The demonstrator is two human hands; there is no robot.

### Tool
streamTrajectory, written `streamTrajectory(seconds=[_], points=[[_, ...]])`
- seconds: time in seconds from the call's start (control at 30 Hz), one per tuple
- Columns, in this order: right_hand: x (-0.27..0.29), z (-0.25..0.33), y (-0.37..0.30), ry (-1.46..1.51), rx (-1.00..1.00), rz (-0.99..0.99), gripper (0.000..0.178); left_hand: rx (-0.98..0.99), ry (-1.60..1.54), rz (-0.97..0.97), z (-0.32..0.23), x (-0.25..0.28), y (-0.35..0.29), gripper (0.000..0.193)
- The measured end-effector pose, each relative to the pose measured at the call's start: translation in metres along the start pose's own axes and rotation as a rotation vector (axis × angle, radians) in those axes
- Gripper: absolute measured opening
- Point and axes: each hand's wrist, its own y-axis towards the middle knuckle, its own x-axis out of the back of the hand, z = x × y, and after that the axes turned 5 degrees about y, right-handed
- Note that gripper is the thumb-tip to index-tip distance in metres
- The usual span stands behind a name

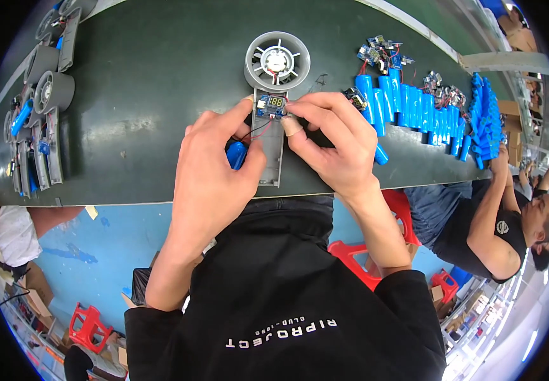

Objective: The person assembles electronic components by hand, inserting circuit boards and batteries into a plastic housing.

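- Here, the left hand (214,149) has its thumb and index finger apart; the index fingertip is at the left edge of a small circuit board (269,106), and the thumb is lower, over a grey trough (271,162). I cannot tell if these fingers clamp something.
- The right hand (334,140) has index finger and thumb at the right edge of the board; whether they pinch it, I cannot tell.
- The board lies at the far end of the trough, its display facing up, and from it thin wires go toward the left hand.
- A blue cylinder (236,154) is between the left thumb and index finger, partly hidden by the hand.
- A round grey fan (277,61) adjoins the trough's far end.
- To the right on the table (160,63), blue cylinders (430,114) lie in a row, with more circuit boards (382,54) near their far ends.
- To the left, grey fan housings (52,95) are piled.
- Beyond the row, another person (496,235) has an arm raised to a heap of blue pieces (487,120).
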Motion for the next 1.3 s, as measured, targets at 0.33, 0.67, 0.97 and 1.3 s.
streamTrajectory(seconds=[0.33, 0.67, 0.97, 1.3], points=[[0.005, 0.005, 0.006, 0.021, -0.030, 0.047, 0.031, -0.013, 0.005, -0.009, 0.000, -0.001, 0.001, 0.041], [0.004, 0.011, 0.002, 0.066, -0.056, -0.018, 0.031, -0.050, -0.158, -0.029, 0.007, 0.000, 0.001, 0.044], [0.005, 0.015, 0.005, 0.006, -0.067, 0.032, 0.035, -0.039, -0.147, -0.014, 0.008, 0.000, 0.002, 0.044], [0.012, 0.033, 0.013, -0.149, -0.223, 0.162, 0.034, -0.094, -0.110, -0.019, 0.008, -0.004, 0.001, 0.042]])
